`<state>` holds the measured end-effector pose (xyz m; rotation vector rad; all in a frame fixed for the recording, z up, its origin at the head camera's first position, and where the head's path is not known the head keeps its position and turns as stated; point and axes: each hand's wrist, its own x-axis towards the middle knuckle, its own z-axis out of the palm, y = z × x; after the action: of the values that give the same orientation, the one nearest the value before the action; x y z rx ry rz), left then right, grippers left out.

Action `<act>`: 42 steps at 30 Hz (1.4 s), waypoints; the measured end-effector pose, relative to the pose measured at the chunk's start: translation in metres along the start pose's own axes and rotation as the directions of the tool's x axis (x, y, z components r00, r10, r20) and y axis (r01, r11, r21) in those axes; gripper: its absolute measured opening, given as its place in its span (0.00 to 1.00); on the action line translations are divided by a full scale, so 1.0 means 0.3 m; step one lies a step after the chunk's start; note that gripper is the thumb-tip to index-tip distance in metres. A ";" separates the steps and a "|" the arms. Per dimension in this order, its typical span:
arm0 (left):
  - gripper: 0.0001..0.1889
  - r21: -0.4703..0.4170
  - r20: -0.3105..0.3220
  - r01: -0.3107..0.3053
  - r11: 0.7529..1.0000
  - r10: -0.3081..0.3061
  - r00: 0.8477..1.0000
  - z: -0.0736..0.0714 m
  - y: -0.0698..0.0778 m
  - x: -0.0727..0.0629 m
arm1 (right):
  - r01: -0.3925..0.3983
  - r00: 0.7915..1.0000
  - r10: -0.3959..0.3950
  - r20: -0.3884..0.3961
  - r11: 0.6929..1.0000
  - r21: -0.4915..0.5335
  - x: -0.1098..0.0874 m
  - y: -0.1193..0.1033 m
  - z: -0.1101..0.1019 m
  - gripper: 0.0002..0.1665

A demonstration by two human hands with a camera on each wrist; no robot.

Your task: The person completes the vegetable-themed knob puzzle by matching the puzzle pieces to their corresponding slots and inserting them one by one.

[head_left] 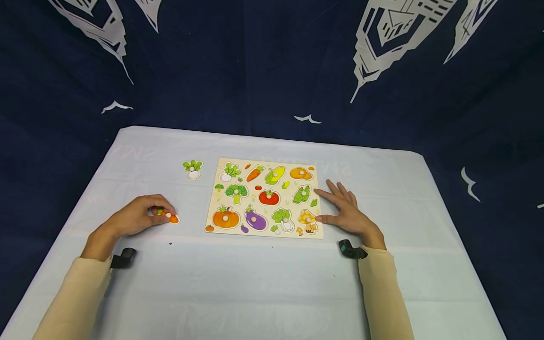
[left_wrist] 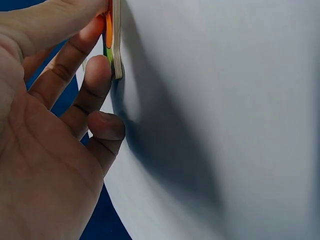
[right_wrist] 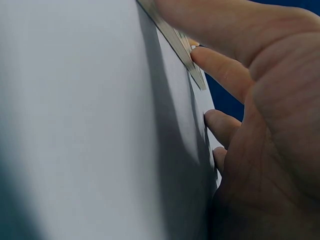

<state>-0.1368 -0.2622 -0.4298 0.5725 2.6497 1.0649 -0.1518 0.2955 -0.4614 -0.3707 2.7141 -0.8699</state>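
My left hand point(head_left: 136, 217) pinches a wooden carrot puzzle piece point(head_left: 174, 219) low over the table, left of the board. In the left wrist view, the carrot's edge shows as pale wood with an orange and green face, and the lower fingers stay off it. A turnip puzzle piece point(head_left: 193, 174) with green leaves lies farther back. The vegetable puzzle board point(head_left: 251, 200) lies flat in the middle. My right hand point(head_left: 346, 210), its fingers spread, rests at the board's right edge, with thumb and index fingertip on that edge. In the right wrist view, the thumb overlaps the wooden rim.
A white cloth covers the table point(head_left: 255, 283). Round knobs show on several of the board's vegetables, such as the tomato point(head_left: 269, 200) and the pumpkin point(head_left: 226, 222). Behind the table hangs a dark blue curtain point(head_left: 272, 71) with white shapes.
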 end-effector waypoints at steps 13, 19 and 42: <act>0.09 0.035 -0.036 0.010 0.999 -0.008 0.999 0.011 0.010 0.009 | -0.010 1.000 0.010 0.012 1.000 0.003 -0.005 -0.003 -0.004 0.50; 0.09 0.049 -0.063 -0.050 0.998 0.053 0.997 0.007 0.028 0.026 | -0.015 1.000 0.014 0.011 1.000 0.006 -0.009 -0.001 -0.003 0.50; 0.08 0.078 -0.027 -0.135 0.988 0.137 0.990 0.029 0.154 0.201 | -0.001 1.000 0.001 0.011 1.000 0.002 -0.008 -0.009 -0.007 0.50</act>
<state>-0.1755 -0.2000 -0.4073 0.7678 2.7226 1.0201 -0.1498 0.2953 -0.4577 -0.3719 2.7031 -0.8684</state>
